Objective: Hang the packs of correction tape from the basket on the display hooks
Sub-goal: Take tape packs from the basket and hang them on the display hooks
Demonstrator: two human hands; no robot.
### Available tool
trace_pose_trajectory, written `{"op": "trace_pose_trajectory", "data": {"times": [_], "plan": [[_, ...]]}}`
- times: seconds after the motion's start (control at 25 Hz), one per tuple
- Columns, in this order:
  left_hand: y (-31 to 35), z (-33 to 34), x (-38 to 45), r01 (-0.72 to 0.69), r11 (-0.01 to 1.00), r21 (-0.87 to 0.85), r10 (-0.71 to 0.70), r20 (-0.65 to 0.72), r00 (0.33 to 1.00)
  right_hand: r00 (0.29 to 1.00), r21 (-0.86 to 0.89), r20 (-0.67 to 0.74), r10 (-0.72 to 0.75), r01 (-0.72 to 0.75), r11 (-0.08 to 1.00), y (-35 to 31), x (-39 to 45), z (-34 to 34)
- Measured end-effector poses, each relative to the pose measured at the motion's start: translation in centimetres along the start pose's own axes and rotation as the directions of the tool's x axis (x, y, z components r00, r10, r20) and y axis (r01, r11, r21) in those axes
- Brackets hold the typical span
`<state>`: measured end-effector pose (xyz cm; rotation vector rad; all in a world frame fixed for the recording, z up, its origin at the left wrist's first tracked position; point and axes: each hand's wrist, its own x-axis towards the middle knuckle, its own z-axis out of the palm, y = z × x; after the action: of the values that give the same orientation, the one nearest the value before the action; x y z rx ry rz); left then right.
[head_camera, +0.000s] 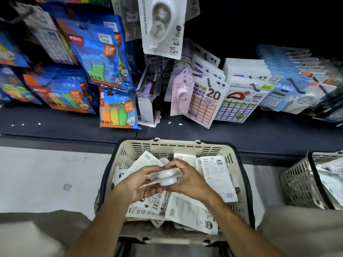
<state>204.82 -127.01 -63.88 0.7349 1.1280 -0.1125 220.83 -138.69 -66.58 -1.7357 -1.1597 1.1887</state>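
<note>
A cream plastic basket (239, 169) stands on the floor in front of me, filled with several white packs of correction tape (217, 175). Above it, both hands hold a small stack of packs (167, 178) edge-on. My left hand (137, 184) grips the stack from the left and below. My right hand (187, 179) curls round its right end. High on the display, one white correction tape pack (163, 25) marked 15M hangs on a hook.
A dark shelf ledge (241, 134) runs across behind the basket. Blue packs of coloured sticks (104, 52) hang at the left, sticker sheets (206, 101) and calculators (278, 97) at the right. A second basket (300, 186) stands to the right. My knees frame the bottom corners.
</note>
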Motion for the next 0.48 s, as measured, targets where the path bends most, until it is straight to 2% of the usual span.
{"op": "trace_pose_trajectory", "data": {"times": [0.08, 0.2, 0.24, 0.32, 0.36, 0.4, 0.48], "plan": [[-0.1, -0.3, -0.2, 0.006, 0.995, 0.095, -0.012, 0.054, 0.998, 0.994, 0.21, 0.021, 0.106, -0.108, 0.972, -0.3, -0.1, -0.5], [0.2, 0.7, 0.2, 0.039, 0.89, 0.453, -0.009, -0.068, 0.998, 0.959, 0.422, -0.012, 0.283, -0.252, 0.871, 0.7, -0.8, -1.8], [0.1, 1.2, 0.2, 0.018, 0.873, 0.487, 0.044, -0.116, 0.992, 0.946, 0.467, -0.006, 0.324, -0.284, 0.838, 0.9, -1.0, -2.0], [-0.7, 1.8, 0.5, -0.141, 0.891, 0.431, 0.229, -0.16, 0.96, 0.918, 0.499, 0.048, 0.393, -0.363, 0.787, 0.9, -1.1, -1.5], [-1.2, 1.9, 0.8, -0.232, 0.904, 0.359, 0.297, -0.138, 0.945, 0.912, 0.501, 0.07, 0.403, -0.382, 0.777, 0.8, -1.1, -1.0], [-1.8, 1.9, 1.2, -0.286, 0.922, 0.263, 0.319, -0.094, 0.943, 0.904, 0.511, 0.078, 0.42, -0.398, 0.762, 0.7, -1.0, -0.3], [-2.8, 2.0, 2.1, -0.289, 0.952, 0.096, 0.295, -0.058, 0.954, 0.876, 0.543, 0.008, 0.482, -0.409, 0.734, 0.4, -0.9, 0.6]]}}
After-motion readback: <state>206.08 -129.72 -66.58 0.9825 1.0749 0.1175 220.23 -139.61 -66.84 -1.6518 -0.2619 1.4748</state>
